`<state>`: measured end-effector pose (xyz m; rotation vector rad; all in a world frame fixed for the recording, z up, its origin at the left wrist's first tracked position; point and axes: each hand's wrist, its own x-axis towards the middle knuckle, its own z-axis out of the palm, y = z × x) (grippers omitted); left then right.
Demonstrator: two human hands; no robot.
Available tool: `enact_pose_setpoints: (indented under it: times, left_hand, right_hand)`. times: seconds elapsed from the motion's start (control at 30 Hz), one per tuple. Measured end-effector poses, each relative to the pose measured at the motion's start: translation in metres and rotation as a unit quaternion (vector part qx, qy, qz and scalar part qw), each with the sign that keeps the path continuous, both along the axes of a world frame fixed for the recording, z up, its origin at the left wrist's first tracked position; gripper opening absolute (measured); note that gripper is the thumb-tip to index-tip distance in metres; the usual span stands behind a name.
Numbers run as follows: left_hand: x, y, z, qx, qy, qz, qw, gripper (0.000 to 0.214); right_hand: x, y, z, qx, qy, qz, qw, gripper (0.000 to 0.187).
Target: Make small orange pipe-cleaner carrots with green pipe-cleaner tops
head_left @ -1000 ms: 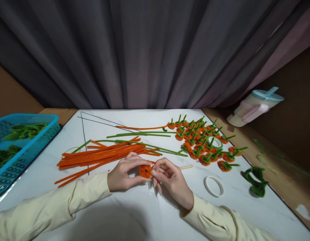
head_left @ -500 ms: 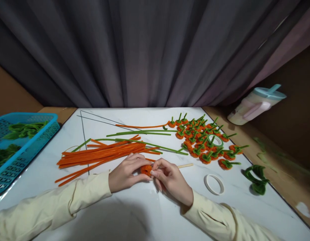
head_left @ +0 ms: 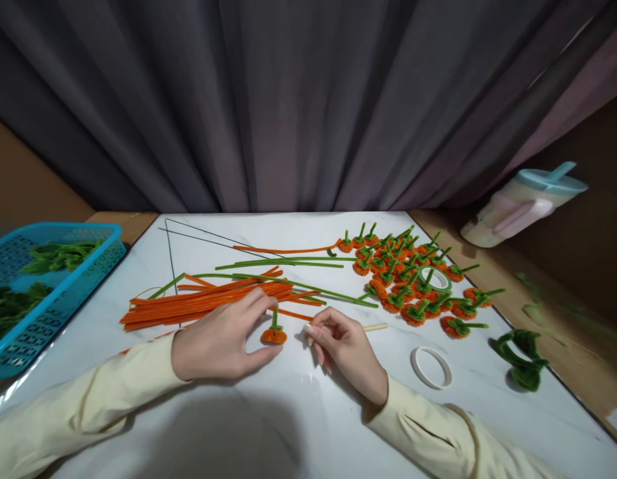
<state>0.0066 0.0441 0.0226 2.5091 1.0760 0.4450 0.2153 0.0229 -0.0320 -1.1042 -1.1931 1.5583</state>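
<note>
A small orange chenille-stem pumpkin (head_left: 273,338) with a green stalk stands upright on the white tabletop. My left hand (head_left: 223,336) curves around its left side, thumb and fingers spread apart; whether a fingertip touches it I cannot tell. To its right, my right hand (head_left: 341,342) is closed, thumb pressed to the forefinger; anything in the pinch is hidden. A thin wooden stick (head_left: 377,326) shows from behind this hand, and I cannot tell whether it is held. Orange chenille stems (head_left: 203,307) lie in a pile behind my left hand.
Several finished pumpkins (head_left: 413,313) crowd the right side, with a green tape roll (head_left: 435,279) among them. Nearby lie a white ring (head_left: 431,368) and green chenille pieces (head_left: 522,356). A blue basket (head_left: 69,293) stands left; a lidded cup (head_left: 520,209) sits far right.
My left hand has loosened from the pumpkin and drawn left. The pumpkin, previously tilted between both hands, now stands on the table with its stalk up. My right hand has come away from it.
</note>
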Motion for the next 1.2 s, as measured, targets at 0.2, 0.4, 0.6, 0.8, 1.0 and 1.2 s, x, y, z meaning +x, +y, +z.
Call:
enact_pose_setpoints:
  times: [0.2,0.4,0.6,0.8,1.0,1.2]
  left_hand:
    - [0.004,-0.003,-0.011,-0.023,0.008,-0.014,1.0,0.01]
    - [0.019,-0.013,-0.047,0.004,-0.137,0.015,0.99,0.014]
    - [0.022,-0.017,-0.05,0.029,-0.222,0.044,0.974,0.009]
    - [0.022,-0.019,-0.048,-0.009,-0.261,0.027,0.965,0.007]
    - [0.023,-0.019,-0.05,0.019,-0.279,0.013,0.96,0.008]
    - [0.022,-0.018,-0.05,0.045,-0.277,0.006,0.96,0.008]
  right_hand:
    - [0.0,-0.004,0.002,0.116,-0.112,0.009,0.987,0.021]
    - [-0.001,-0.004,0.002,0.182,-0.143,0.029,0.972,0.018]
    - [-0.002,-0.005,-0.001,0.113,-0.046,0.056,0.991,0.022]
    - [-0.001,-0.005,-0.001,0.138,-0.052,0.064,0.987,0.02]
    - [0.0,-0.005,0.0,0.145,-0.093,0.058,0.983,0.02]
    - [0.0,-0.005,0.0,0.163,-0.109,0.041,0.98,0.016]
